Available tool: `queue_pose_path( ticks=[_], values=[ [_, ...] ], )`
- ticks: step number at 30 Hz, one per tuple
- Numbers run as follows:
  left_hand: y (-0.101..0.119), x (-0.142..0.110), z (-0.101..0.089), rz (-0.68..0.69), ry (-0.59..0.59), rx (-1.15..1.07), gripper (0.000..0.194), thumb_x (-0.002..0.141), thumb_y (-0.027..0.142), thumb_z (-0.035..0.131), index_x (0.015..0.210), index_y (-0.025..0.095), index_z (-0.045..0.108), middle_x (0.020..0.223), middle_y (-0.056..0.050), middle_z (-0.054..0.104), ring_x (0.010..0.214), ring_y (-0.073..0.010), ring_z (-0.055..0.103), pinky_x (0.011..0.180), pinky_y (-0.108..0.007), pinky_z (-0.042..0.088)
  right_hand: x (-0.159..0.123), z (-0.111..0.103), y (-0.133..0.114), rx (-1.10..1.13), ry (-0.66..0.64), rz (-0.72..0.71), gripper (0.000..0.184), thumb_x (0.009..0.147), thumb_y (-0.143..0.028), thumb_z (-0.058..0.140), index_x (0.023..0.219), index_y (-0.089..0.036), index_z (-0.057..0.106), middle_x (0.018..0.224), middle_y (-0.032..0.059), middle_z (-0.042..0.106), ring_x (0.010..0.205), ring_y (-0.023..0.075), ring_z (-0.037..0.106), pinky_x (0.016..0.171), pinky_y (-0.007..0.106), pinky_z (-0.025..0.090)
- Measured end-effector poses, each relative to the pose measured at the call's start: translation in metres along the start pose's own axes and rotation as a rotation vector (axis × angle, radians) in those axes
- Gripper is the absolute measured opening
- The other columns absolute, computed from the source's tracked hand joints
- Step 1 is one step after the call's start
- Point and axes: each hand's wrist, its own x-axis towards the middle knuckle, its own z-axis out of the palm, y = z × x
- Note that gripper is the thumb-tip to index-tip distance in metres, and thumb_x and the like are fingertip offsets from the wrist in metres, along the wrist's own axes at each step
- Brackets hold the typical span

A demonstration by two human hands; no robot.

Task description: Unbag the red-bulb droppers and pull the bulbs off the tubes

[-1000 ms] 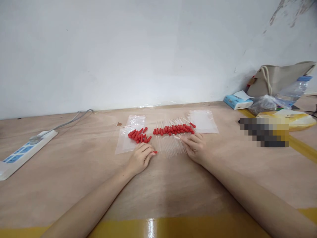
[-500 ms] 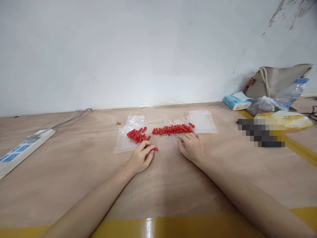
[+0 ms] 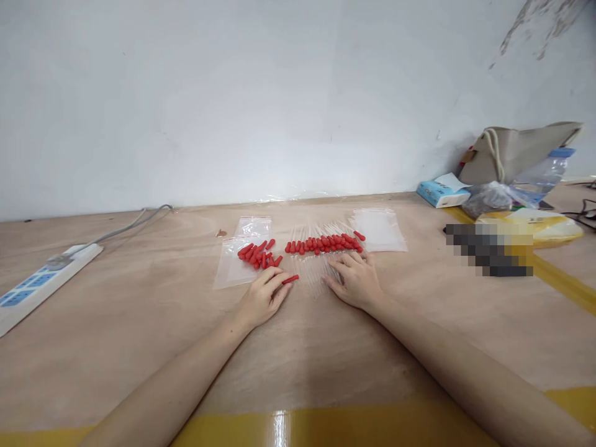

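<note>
Pinched between the thumb and fingers of my left hand (image 3: pixel 263 295) is a red rubber dropper bulb (image 3: pixel 291 279), pointing right. My right hand (image 3: pixel 357 280) has its thumb and forefinger apart over the right side of several thin clear glass tubes (image 3: pixel 311 270); no object shows between them. Just beyond the tubes lies a row of droppers with red bulbs (image 3: pixel 323 243), their clear stems pointing to the wall. Left of them a loose pile of red bulbs (image 3: pixel 254 253) rests on a clear zip bag (image 3: pixel 226 270), near my left fingers.
Another clear bag (image 3: pixel 384 230) lies at the right of the row. A power strip (image 3: pixel 41 285) is at the far left. On the right are a tissue pack (image 3: pixel 442 191), a plastic bottle (image 3: pixel 556 167), a grey bag (image 3: pixel 535 149), a yellow packet (image 3: pixel 554 230) and a blurred dark object (image 3: pixel 510 271).
The thumb and forefinger of my right hand have spread apart and shifted slightly left. My left hand still holds the red bulb, which is now tilted up a little.
</note>
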Motion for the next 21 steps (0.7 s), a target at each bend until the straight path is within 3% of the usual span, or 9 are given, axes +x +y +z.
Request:
queue_pose_path(
  ticks=[6,12,17,21],
  values=[
    [-0.003,-0.001,0.003,-0.004,0.014,-0.006,0.014,0.084,0.024,0.050,0.097,0.018,0.054,0.087,-0.005,0.058,0.083,-0.0145,0.055,0.076,-0.029,0.046,0.001,-0.001,-0.001,0.016,0.016,0.005,0.034,0.079,-0.049,0.050,0.093,-0.021,0.063,0.085,0.0053,0.061,0.083,0.0192,0.048,0.081,0.037,0.025],
    [0.000,0.002,0.007,-0.023,0.051,0.016,0.009,0.082,0.025,0.054,0.086,0.018,0.050,0.078,-0.002,0.056,0.074,-0.0131,0.053,0.068,-0.026,0.045,0.002,-0.004,-0.006,0.105,0.081,-0.042,0.030,0.082,-0.043,0.049,0.099,-0.022,0.062,0.087,0.0053,0.062,0.084,0.0178,0.050,0.081,0.036,0.026],
    [0.009,0.004,0.013,0.006,0.025,-0.036,0.010,0.081,0.026,0.056,0.082,0.018,0.049,0.075,-0.001,0.055,0.071,-0.0120,0.053,0.066,-0.024,0.044,0.002,-0.008,-0.012,0.232,0.042,-0.201,0.032,0.084,-0.038,0.048,0.112,-0.024,0.056,0.101,0.0042,0.062,0.089,0.0161,0.051,0.086,0.036,0.027],
    [0.017,0.003,0.016,0.063,-0.004,-0.092,0.006,0.082,0.023,0.054,0.082,0.018,0.050,0.075,0.000,0.056,0.071,-0.0108,0.054,0.066,-0.023,0.045,0.002,-0.009,-0.018,0.297,0.047,-0.329,0.022,0.085,-0.031,0.049,0.103,-0.027,0.060,0.094,0.0000,0.065,0.087,0.0140,0.051,0.091,0.038,0.024]
  ],
)
